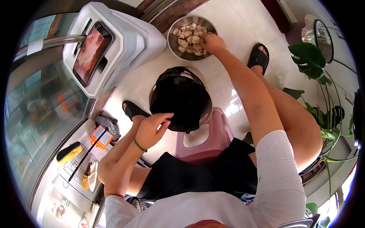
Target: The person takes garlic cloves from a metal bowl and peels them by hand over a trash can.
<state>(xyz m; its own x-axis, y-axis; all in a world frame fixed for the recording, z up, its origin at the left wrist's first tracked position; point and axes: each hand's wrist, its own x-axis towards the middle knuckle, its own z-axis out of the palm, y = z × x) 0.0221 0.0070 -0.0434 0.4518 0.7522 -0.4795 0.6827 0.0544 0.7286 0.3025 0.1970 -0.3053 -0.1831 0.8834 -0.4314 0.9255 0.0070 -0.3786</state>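
One pale floor (237,24) holds a bin (207,110) with a black bag (176,97) inside and, past it, a metal bowl (173,45). The left hand (151,130) is at the bin's near edge, its thumb and fingers apart. The right hand (213,43) is at the bumpy lumps (187,35) in the bowl; I cannot tell if its fingers pinch one.

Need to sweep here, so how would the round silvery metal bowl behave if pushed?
The round silvery metal bowl would probably keep its shape, as its wall looks rigid. It may slide easily, since the pale tiled floor looks smooth and glossy. The pale lumpy pieces inside, apparently heaped loose, could shift a little.
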